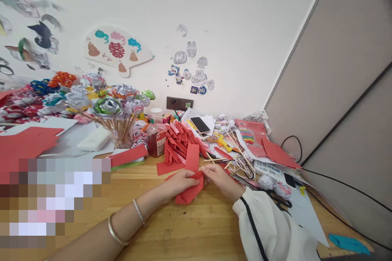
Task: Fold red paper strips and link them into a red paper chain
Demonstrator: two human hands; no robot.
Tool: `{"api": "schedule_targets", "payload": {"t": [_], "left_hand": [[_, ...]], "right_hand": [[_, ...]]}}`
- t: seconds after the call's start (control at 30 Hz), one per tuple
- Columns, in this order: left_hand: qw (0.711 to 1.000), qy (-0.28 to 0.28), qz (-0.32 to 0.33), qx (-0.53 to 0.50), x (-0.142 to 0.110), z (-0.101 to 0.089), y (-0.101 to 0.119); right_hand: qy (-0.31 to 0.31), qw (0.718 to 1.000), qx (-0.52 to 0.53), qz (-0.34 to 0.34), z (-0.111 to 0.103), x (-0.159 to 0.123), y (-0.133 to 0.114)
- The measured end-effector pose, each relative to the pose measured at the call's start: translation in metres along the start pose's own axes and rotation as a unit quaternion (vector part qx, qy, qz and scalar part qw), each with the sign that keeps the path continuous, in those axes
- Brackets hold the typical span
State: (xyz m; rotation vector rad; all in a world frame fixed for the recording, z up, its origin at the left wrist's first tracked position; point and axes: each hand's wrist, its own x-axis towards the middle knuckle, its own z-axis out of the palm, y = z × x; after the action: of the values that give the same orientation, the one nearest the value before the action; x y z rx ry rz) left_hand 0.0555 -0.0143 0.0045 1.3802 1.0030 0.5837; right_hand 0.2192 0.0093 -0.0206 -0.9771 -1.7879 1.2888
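Between my two hands is a piece of folded red paper [193, 189] at the middle of the wooden table. My left hand [180, 182] grips it from the left, thumb on top. At its upper right edge, my right hand [217, 176] pinches the paper with thumb and fingers. Just beyond, a flat red paper strip [192, 157] lies upright in the view against a heap of folded red paper pieces [180, 138]. More red strips [130, 155] rest on white and green sheets to the left.
A jar of dark red liquid [156, 136] stands behind my hands, beside a holder of paper flowers on sticks [119, 128]. To the right lie a phone [200, 124], a yellow glue gun [223, 142], a string of beads [241, 169], crumpled paper [266, 182] and cables [346, 183].
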Motion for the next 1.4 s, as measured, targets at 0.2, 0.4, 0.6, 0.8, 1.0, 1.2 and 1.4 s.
{"api": "schedule_targets", "payload": {"t": [0.2,0.4,0.6,0.8,1.0,1.2,1.4], "left_hand": [[1.000,-0.009,0.006,0.003,0.000,-0.001,0.001],[1.000,-0.003,0.006,-0.009,0.000,0.000,0.001],[1.000,0.000,0.013,-0.005,0.001,0.000,-0.002],[0.994,0.043,0.048,0.084,0.008,-0.002,-0.008],[0.980,0.075,0.065,0.172,0.013,-0.002,-0.011],[0.977,0.059,0.080,0.190,0.011,-0.002,-0.007],[0.978,0.038,0.067,0.196,0.005,-0.002,0.000]], "right_hand": [[-0.014,1.000,0.003,0.002,-0.002,0.000,0.001],[-0.011,0.997,0.072,0.037,0.002,0.001,-0.001],[-0.012,0.993,0.106,0.045,0.005,0.001,-0.002],[-0.035,0.986,0.149,0.059,0.004,0.000,-0.004],[-0.055,0.984,0.149,0.077,0.003,-0.001,-0.003],[-0.071,0.984,0.140,0.078,0.000,-0.001,-0.001],[-0.087,0.978,0.164,0.094,-0.002,0.000,0.001]]}}
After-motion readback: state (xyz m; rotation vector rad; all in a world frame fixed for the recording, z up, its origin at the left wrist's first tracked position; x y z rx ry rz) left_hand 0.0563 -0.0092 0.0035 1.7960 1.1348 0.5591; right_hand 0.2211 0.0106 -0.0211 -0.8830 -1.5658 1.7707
